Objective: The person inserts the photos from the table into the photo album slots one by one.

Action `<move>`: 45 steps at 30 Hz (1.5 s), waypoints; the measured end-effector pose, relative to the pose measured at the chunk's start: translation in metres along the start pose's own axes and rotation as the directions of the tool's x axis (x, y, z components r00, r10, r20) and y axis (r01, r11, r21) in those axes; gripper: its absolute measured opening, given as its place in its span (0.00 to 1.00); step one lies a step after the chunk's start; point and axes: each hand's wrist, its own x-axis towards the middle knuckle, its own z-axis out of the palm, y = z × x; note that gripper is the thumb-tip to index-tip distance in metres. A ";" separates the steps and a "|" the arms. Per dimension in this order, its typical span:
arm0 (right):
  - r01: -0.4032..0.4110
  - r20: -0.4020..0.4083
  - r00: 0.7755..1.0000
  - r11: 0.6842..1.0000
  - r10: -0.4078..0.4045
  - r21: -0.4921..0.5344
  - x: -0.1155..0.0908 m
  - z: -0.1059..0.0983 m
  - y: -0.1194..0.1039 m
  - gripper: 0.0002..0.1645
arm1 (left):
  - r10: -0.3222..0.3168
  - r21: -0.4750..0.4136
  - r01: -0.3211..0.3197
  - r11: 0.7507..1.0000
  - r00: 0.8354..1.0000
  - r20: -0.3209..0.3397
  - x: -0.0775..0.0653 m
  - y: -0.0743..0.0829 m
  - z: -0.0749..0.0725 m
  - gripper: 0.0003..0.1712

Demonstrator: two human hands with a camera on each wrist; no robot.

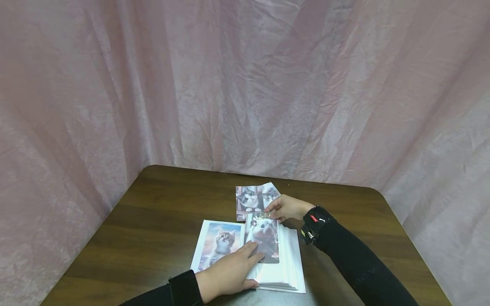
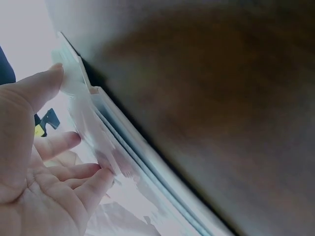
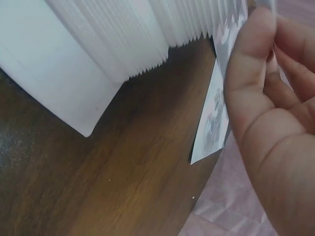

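Observation:
A photo album lies open on the table, a kitten picture on its left side. On its right side is a cat photo with a crown on the cat's head, its upper end extending past the pages' top edge. My right hand pinches that photo near its upper right corner, thumb against fingers; in the right wrist view the hand hides most of it. My left hand rests on the album with fingers extended, fingertips on the photo's lower part. The left wrist view shows these fingers against the clear page.
Behind the album lie two more cat photos, partly overlapping, beside my right hand. A stack of white pages fans out at the album's right side. The brown wooden table ends at a pink curtain.

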 end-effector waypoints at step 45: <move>0.058 0.101 0.994 0.983 -0.041 -0.171 0.021 0.026 -0.031 0.08 | -0.002 0.024 0.003 1.000 1.000 -0.019 0.001 0.000 0.002 0.41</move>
